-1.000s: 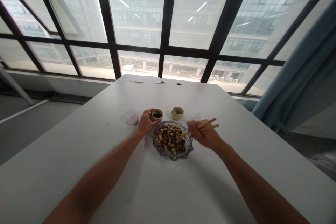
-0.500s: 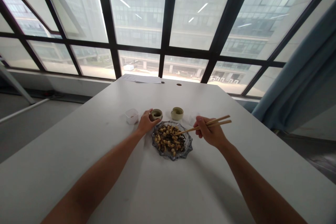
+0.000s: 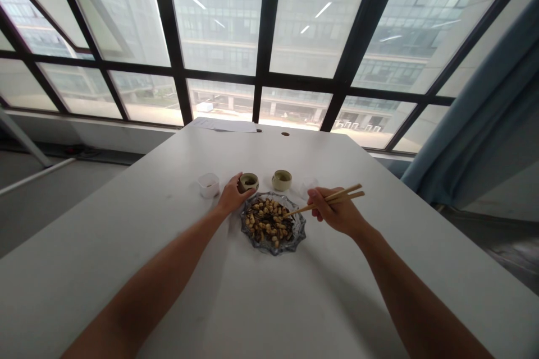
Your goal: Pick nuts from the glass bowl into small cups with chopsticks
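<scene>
My left hand [image 3: 234, 195] is curled round the left side of a small green cup [image 3: 249, 182] with something dark inside. In my right hand [image 3: 334, 210] is a pair of wooden chopsticks [image 3: 346, 194], their tips down among the peanuts [image 3: 269, 228] and dark seeds. These fill a scalloped glass plate [image 3: 300, 231] in front of the cup. Whether the tips pinch a piece cannot be made out. A second green cup [image 3: 282, 180] stands behind the plate, to the right of the held one.
A clear plastic box [image 3: 209, 185] stands left of my left hand. Another clear container [image 3: 309, 186] is partly behind my right hand. Papers [image 3: 225, 125] lie at the far edge of the white table [image 3: 168, 258], by the window. A blue curtain [image 3: 463, 118] hangs at right.
The whole view has shifted slightly. The chopstick tips are still among the peanuts, a little farther right on the plate. My left hand stays on the cup.
</scene>
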`<act>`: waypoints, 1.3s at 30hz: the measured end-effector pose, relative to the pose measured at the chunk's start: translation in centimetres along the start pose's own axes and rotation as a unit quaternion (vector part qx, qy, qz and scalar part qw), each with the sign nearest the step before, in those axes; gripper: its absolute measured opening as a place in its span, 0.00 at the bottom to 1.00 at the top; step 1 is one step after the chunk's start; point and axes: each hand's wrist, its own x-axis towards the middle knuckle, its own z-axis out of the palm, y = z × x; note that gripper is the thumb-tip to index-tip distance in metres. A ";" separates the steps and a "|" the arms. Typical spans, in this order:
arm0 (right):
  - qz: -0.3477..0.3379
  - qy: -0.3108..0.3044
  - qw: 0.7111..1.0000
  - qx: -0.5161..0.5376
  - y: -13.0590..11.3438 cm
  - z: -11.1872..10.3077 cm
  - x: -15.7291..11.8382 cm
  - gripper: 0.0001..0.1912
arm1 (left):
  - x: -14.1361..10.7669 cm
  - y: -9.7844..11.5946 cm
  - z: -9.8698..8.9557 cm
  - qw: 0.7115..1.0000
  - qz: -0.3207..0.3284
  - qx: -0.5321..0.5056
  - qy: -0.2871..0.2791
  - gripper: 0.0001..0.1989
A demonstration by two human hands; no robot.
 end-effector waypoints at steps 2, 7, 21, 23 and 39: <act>-0.011 -0.010 1.000 -0.020 0.0 0.2 0.1 0.29 | 0.0 0.1 -0.1 1.000 -0.006 0.007 -0.003 0.39; -0.017 0.022 0.999 -0.035 0.1 0.4 0.1 0.28 | 0.0 0.3 -0.2 1.000 -0.014 0.010 -0.015 0.40; 0.008 -0.026 0.999 0.028 0.3 0.1 0.0 0.29 | 0.0 0.1 -0.1 1.000 -0.003 0.007 -0.009 0.39; 0.020 -0.020 0.999 0.035 0.2 -0.2 -0.1 0.30 | 0.0 0.2 -0.1 1.000 -0.002 0.010 -0.012 0.39; 0.062 -0.086 0.994 0.038 -0.2 0.1 -0.2 0.27 | -0.1 0.9 -0.5 0.999 -0.027 0.019 -0.040 0.41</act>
